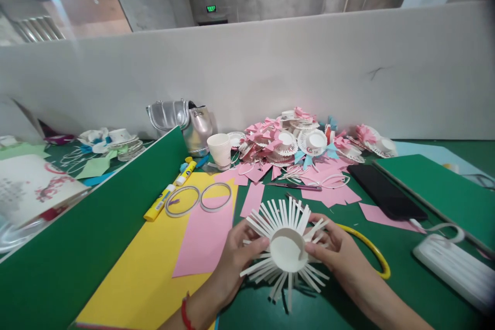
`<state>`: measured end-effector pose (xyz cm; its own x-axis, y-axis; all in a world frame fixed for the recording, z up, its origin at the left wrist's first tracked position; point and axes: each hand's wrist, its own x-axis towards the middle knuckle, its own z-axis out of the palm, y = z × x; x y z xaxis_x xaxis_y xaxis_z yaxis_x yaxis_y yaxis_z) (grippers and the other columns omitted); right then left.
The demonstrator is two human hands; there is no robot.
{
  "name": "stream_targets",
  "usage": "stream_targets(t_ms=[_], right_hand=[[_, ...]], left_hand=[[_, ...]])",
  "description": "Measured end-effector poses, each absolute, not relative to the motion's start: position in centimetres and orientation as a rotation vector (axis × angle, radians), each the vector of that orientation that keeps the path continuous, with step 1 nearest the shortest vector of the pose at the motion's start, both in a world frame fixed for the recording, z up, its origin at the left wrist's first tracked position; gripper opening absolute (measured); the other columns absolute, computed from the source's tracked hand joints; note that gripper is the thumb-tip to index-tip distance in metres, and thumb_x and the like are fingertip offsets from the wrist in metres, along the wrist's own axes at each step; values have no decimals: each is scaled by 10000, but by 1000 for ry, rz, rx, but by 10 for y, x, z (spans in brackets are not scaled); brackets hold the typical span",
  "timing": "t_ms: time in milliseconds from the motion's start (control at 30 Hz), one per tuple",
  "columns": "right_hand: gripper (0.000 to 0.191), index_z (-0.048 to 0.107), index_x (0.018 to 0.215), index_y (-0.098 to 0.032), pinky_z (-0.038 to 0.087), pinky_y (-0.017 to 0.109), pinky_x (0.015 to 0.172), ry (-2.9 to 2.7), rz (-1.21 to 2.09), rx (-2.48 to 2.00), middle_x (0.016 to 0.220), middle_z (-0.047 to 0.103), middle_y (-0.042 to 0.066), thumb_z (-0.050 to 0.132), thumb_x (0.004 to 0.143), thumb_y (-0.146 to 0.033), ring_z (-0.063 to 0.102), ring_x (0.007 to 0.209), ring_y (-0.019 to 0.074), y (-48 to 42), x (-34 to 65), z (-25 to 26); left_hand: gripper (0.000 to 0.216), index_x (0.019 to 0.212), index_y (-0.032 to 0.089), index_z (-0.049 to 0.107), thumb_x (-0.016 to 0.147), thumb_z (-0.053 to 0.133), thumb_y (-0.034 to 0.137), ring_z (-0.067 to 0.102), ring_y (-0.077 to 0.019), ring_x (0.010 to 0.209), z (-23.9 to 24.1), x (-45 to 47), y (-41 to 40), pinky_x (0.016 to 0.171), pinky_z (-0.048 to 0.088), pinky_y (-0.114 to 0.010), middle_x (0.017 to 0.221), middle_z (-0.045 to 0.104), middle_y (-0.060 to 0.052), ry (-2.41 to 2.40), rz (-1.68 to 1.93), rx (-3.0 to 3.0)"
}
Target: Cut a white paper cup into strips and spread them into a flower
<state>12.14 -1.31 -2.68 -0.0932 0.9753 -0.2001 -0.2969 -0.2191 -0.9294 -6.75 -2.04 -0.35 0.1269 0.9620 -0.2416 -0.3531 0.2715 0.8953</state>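
head view: the cut paper cup (286,250), its sides slit into strips fanned outward, sits between both hands just above the green table (386,299). the left hand (237,252) pinches strips on its left side; the right hand (334,252) pinches strips on its right.

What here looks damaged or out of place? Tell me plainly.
Nothing looks broken. The white paper cup between the left hand and right hand has its wall cut into splayed strips, evenly. Pink paper scraps lie scattered on the green table beside the heap of finished paper hats.
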Motion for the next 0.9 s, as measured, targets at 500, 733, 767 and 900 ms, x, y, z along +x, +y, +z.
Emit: stream_targets(t_ms=[500,733,767,900], right_hand=[[510,641,1000,-184,524,325,759,-747,1668,-931,938,759,73,868,547,-245,697,828,231,-18,116,-24],[444,692,938,-166,510,390,811,-790,1812,-1000,877,764,89,844,563,-349,697,857,287,-20,118,-8],[425,698,926,-167,514,387,800,-775,1827,-1001,868,765,89,840,570,-350,699,850,286,-21,118,-7],[322,714,816,-179,529,372,761,-727,1823,-1059,807,768,71,844,562,-327,708,813,274,-22,118,-6]], left_hand=[[434,951,183,555,586,789,192,623,-149,669,-3,-65,-20,651,454,-234,731,670,-24,876,1077,569],[454,918,178,514,572,807,200,602,-131,650,-11,-65,-17,629,447,-232,777,669,-21,843,1089,622],[457,928,180,510,580,805,207,600,-132,645,-11,-66,-17,619,446,-233,764,667,-21,826,1079,624],[402,926,181,526,620,785,216,583,-121,619,-8,-68,-17,594,438,-216,692,637,5,813,1057,600]])
